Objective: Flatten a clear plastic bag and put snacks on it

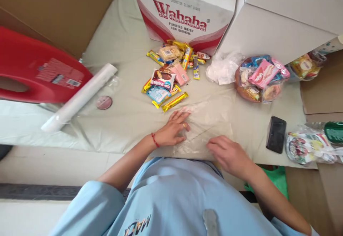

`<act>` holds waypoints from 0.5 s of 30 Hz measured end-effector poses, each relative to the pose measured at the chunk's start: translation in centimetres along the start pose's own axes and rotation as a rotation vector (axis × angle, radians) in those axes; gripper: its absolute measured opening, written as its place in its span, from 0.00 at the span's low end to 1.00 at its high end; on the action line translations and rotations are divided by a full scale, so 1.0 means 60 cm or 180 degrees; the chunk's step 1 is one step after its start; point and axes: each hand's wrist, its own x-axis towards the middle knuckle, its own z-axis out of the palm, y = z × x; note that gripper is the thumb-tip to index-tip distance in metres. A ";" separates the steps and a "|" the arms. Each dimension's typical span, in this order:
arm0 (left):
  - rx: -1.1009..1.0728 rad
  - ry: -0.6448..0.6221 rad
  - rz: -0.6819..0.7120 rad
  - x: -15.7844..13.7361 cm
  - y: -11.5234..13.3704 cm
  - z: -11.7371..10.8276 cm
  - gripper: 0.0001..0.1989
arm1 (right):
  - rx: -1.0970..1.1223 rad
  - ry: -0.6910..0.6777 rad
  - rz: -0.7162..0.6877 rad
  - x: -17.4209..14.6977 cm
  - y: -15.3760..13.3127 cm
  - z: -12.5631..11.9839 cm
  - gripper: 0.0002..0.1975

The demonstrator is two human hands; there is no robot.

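A clear plastic sheet (209,121) lies flat on the pale cloth-covered table (128,114) right in front of me. My left hand (173,129), with a ring and a red wrist string, rests palm down on the sheet's left part. My right hand (229,154) presses on the sheet's near right edge, fingers loosely bent. Just beyond the left hand lies a pile of wrapped snacks (171,73), its nearest piece a long yellow bar (174,101).
A Wahaha carton (184,11) and a white box (284,25) stand at the back. A wrapped bowl of snacks (261,79), a crumpled plastic bag (223,66), a black phone (276,134), a film roll (80,96) and a red stool (34,68) surround the area.
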 end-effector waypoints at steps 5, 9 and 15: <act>-0.0870 0.0567 -0.0410 0.010 -0.003 -0.028 0.07 | -0.0074 -0.0506 -0.1466 0.134 -0.042 0.104 0.17; -0.1055 0.1217 -0.0857 0.032 -0.008 -0.034 0.10 | -0.0006 -0.0695 -0.1632 0.167 -0.049 0.150 0.19; 0.0256 0.1194 -0.0546 0.059 -0.007 0.015 0.18 | 0.0531 -0.0886 -0.1571 0.161 -0.063 0.133 0.16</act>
